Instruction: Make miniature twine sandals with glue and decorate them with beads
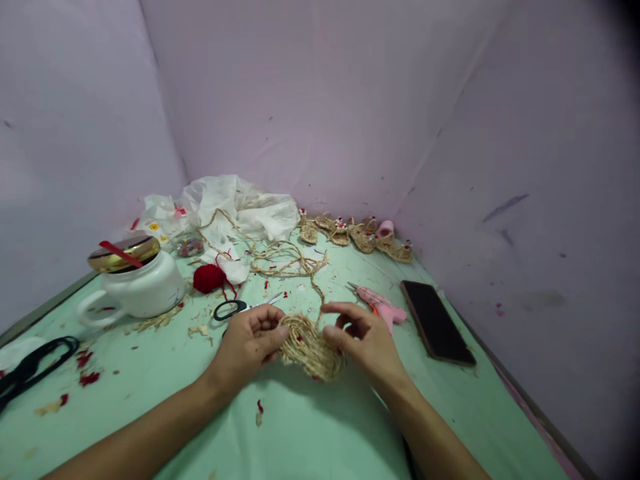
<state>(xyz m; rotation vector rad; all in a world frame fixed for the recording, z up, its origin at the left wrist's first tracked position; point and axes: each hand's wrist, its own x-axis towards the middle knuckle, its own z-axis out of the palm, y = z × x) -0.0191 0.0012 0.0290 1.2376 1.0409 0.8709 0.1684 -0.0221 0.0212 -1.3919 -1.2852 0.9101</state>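
Note:
My left hand (255,340) pinches the left end of a flat, sole-shaped coil of straw rope (315,353), thumb on top. Small red spots show on the coil, which is held just above the table. At its upper right edge is my right hand (363,337), with a gap between the index finger and thumb. The index fingertip meets the strand of straw rope (319,291) rising from the coil, and the thumb tip touches the coil's edge. This strand leads back to a loose tangle. Scissors (233,309) with dark handles lie just behind my left hand.
A pink glue gun (383,305) and a phone (437,323) lie to the right. Small woven straw shoes (363,237) line the back wall. On the left are a white mug (145,283), a red yarn ball (209,278), black-handled scissors (35,367) and white plastic bags (240,207).

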